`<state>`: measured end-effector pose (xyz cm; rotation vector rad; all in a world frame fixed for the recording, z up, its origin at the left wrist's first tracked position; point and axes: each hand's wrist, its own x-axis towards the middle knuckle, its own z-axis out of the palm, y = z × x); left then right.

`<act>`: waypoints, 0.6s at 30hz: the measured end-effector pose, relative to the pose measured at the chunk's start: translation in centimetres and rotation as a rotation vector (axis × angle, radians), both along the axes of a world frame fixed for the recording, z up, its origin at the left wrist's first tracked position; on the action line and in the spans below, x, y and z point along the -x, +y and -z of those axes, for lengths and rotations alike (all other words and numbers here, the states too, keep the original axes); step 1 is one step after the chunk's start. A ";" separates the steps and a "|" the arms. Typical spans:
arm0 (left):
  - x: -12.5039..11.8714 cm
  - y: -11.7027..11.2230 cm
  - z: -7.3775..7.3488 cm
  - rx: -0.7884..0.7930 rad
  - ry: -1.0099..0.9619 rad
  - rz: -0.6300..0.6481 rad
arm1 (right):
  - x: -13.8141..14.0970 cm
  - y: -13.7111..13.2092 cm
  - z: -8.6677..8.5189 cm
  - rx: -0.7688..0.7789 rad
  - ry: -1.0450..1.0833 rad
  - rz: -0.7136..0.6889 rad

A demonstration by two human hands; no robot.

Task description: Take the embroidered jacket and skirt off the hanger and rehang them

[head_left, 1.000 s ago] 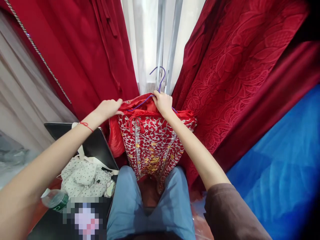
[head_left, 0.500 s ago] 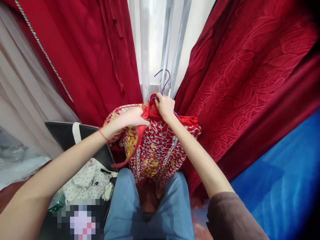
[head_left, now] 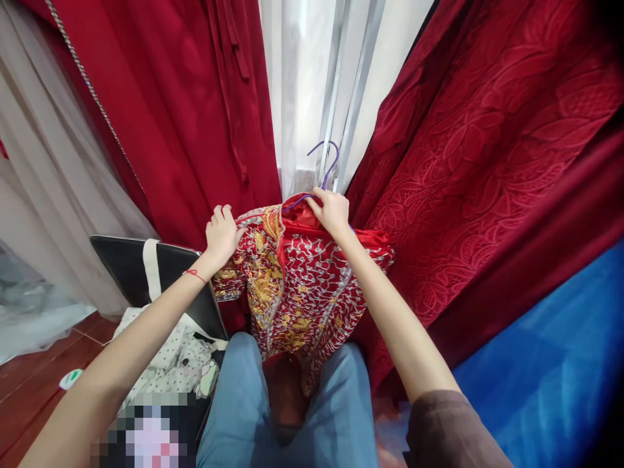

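Note:
A red jacket point(head_left: 312, 292), embroidered in silver and gold, hangs on a purple clothes hanger point(head_left: 336, 156) above my knees. My right hand point(head_left: 332, 209) is closed round the hanger just below its hook, at the jacket's neckline. My left hand point(head_left: 223, 235) grips the jacket's left shoulder, thumb on the near side and fingers over the top. The gold-patterned front panel and the short sleeve hang down below it. The neck opening stands apart, showing red lining. Most of the hanger's bar is hidden inside the cloth.
Red garments point(head_left: 219, 97) hang at the left, and a red lace-patterned one point(head_left: 453, 162) at the right. A black chair point(head_left: 185, 266) stands left with a dotted white cloth bag point(head_left: 166, 351) on it. Blue fabric point(head_left: 536, 351) lies far right. Metal poles point(head_left: 358, 84) rise ahead.
My left hand has moved left and outward from the collar to the shoulder. The front panel that was folded over now lies spread, sleeve hanging. My right hand keeps its hold on the hanger.

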<state>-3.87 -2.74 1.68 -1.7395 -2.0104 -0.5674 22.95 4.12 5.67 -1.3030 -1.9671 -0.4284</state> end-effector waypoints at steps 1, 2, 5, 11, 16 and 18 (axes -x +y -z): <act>0.8 0.6 0.5 0.017 -0.007 0.039 | 0.0 0.1 0.0 -0.002 -0.001 -0.004; 1.5 1.4 0.9 0.035 -0.020 0.075 | -0.1 0.1 0.0 -0.003 -0.005 -0.006; 2.8 4.0 1.1 0.026 -0.080 0.167 | -0.2 0.3 0.0 -0.001 -0.023 0.003; 0.8 6.5 0.6 -0.013 -0.229 0.622 | -0.5 0.4 0.1 -0.029 -0.017 0.006; -0.8 5.7 -0.1 -0.022 -0.148 0.784 | -0.6 0.4 0.2 -0.037 -0.025 0.011; -0.4 5.4 -0.1 0.000 -0.192 0.798 | -0.6 0.4 0.1 -0.030 -0.030 0.012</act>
